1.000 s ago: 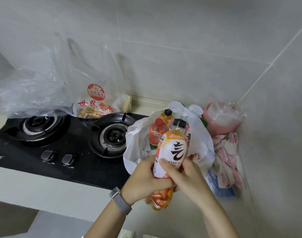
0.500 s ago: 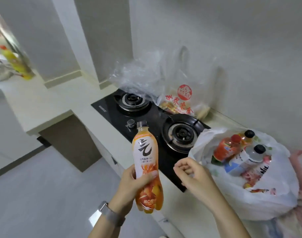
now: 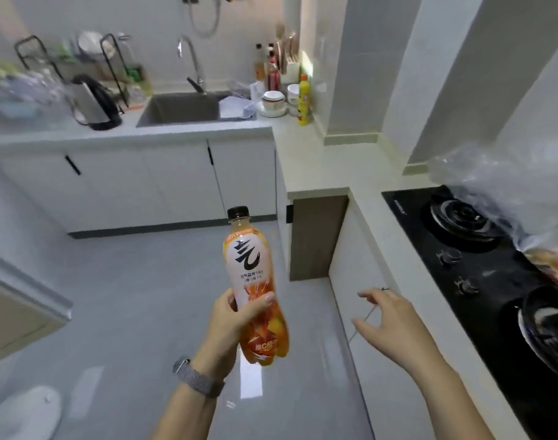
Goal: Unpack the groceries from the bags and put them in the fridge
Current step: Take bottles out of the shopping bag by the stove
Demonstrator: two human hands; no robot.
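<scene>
The left hand [image 3: 231,322] grips an orange-and-white plastic drink bottle with a black cap [image 3: 253,290] near its lower half, upright above bare grey floor tiles [image 3: 137,300]. The right hand [image 3: 390,322] hangs loose-fingered, holding nothing, beside the pale counter edge [image 3: 376,230] bordering the black glass gas hob [image 3: 481,258].

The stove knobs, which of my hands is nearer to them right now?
Right. Your right hand hangs open just left of the stove knobs, while your left hand grips the orange drink bottle farther left.
</scene>
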